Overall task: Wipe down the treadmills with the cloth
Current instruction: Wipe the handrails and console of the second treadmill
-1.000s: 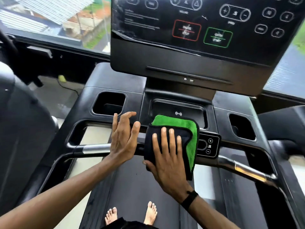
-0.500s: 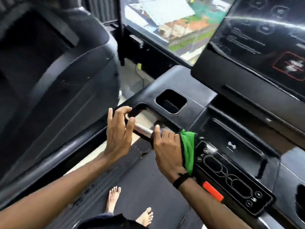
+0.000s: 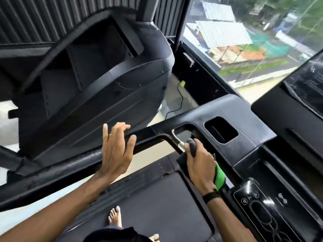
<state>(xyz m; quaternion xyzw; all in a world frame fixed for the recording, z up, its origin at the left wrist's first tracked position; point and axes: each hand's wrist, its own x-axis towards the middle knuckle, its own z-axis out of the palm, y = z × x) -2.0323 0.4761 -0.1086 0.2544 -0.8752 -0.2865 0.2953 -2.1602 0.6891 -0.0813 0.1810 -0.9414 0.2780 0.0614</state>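
I stand on a black treadmill [image 3: 232, 109]. My right hand [image 3: 201, 165] grips the green-and-dark cloth [image 3: 219, 177], wrapped around the treadmill's front handlebar [image 3: 172, 140] near its left bend. A green edge of the cloth shows by my wrist, and a dark fold sticks out above my fingers. My left hand [image 3: 116, 147] hovers with fingers spread and relaxed just over the left side rail [image 3: 145, 135], holding nothing.
A neighbouring black machine [image 3: 97, 81] fills the upper left. The console screen [image 3: 307, 88] and a control panel [image 3: 258, 208] lie at the right. A cup holder recess [image 3: 221, 130] sits beyond the bar. A window is ahead, with a cable on the floor [image 3: 174, 109].
The view has swung left. My right hand with the cloth slid left along the handlebar from the centre controls to the left bend and closed around it. My left hand stayed spread nearby.
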